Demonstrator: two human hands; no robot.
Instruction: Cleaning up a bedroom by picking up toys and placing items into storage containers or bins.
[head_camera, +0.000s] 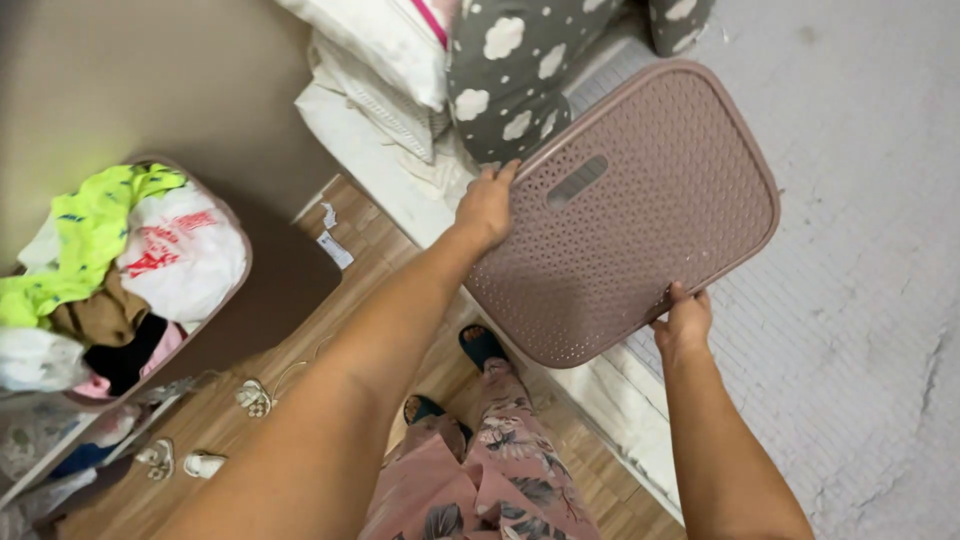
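I am holding a big pink lid (640, 210) with both hands. It is flat, with rounded corners and lots of tiny holes all over it. It has a long slot near one edge. The lid is tilted and up in the air, over the edge of the bed (850, 300).

My left hand (487, 205) grips the lid on its upper left edge, close to the slot. My fingers curl over the rim there. My right hand (683, 325) grips the lower edge, with the thumb on top. My hands are well apart, one on each side of the lid, and both are closed tight on it.

The bed has a pale, rough cover. At its top end lies a grey pillow with white clouds (520, 70), and white pillows (380, 50) are stacked just beside it.

Down below I see my legs in pink flowery trousers (500, 470) and my feet in dark slippers (483, 347) on the wooden floor (330, 330).

To my left stands a basket (225, 330) full of clothes. A bright yellow-green cloth (90, 230) and a white bag with red marks (180, 250) lie on top. Small white shoes (255, 398) lie on the floor near the basket. A bit of paper (335, 250) lies on the floor beside the bed.
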